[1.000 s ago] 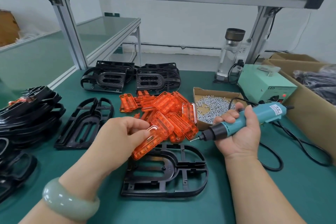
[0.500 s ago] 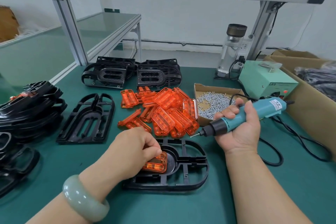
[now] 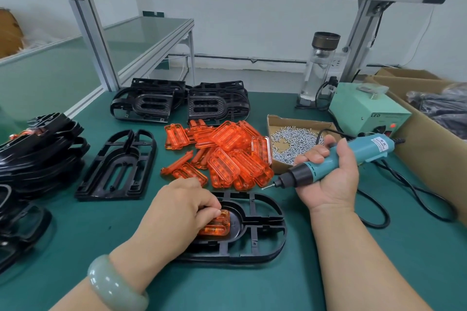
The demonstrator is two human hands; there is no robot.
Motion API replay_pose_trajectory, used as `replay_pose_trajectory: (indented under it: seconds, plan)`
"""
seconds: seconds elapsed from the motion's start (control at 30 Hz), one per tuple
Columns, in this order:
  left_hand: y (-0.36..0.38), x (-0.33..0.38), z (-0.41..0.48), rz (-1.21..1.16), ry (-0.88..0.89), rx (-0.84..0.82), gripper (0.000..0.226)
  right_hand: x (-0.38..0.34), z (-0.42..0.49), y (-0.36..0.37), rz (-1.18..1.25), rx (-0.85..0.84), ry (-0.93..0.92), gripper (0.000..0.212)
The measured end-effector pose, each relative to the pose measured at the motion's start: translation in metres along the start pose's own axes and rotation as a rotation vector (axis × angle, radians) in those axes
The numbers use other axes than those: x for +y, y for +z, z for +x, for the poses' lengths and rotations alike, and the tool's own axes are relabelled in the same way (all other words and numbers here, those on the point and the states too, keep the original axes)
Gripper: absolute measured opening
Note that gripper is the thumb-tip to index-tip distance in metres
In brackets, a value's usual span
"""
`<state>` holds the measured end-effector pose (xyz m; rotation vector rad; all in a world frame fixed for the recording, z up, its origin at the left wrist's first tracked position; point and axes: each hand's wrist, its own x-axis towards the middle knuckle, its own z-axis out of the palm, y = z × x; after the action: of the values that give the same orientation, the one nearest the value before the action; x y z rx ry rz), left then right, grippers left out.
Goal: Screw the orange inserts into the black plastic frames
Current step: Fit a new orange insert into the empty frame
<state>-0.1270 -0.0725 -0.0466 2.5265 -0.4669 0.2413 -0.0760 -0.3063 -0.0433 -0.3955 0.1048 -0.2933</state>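
Note:
A black plastic frame (image 3: 262, 232) lies flat on the green mat in front of me. My left hand (image 3: 177, 212) holds an orange insert (image 3: 217, 226) with curled fingers, down in the frame's left recess; the hand covers most of the insert. My right hand (image 3: 328, 174) grips a teal electric screwdriver (image 3: 336, 161), its bit pointing left just above the frame's far edge, not touching it. A pile of several orange inserts (image 3: 227, 154) lies just behind the frame.
A cardboard tray of silver screws (image 3: 293, 141) sits right of the pile. Another empty frame (image 3: 118, 166) lies to the left, stacked black frames (image 3: 38, 154) at far left and more (image 3: 177, 103) at the back. A green power box (image 3: 364, 108), glass bottle (image 3: 318, 70) and cardboard box (image 3: 434, 149) stand right.
My left hand carried one orange insert from the pile down into the frame's recess and now holds it there. The right hand with the screwdriver stayed nearly still.

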Motion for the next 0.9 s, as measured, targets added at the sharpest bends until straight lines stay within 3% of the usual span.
replay_pose_trajectory:
  seconds: [0.23, 0.4, 0.57, 0.77, 0.9]
  plan:
    - [-0.004, 0.003, -0.003, 0.157, 0.105, -0.012, 0.011, 0.0, 0.0, 0.0, -0.006, -0.004, -0.003, 0.015]
    - [-0.016, -0.001, -0.005, 0.101, 0.081, -0.201, 0.01, 0.0, 0.001, 0.0, -0.009, -0.001, -0.001, 0.015]
    - [-0.015, 0.001, -0.001, 0.186, 0.07, -0.32, 0.024, 0.001, 0.0, 0.0, -0.023, 0.0, 0.005, 0.013]
    - [-0.013, -0.006, -0.006, 0.228, 0.053, -0.209, 0.016, 0.0, -0.002, 0.001, -0.01, -0.004, -0.002, 0.015]
    - [-0.02, -0.009, -0.003, 0.049, 0.009, -0.258, 0.011, -0.001, -0.002, 0.001, -0.009, -0.011, -0.004, 0.015]
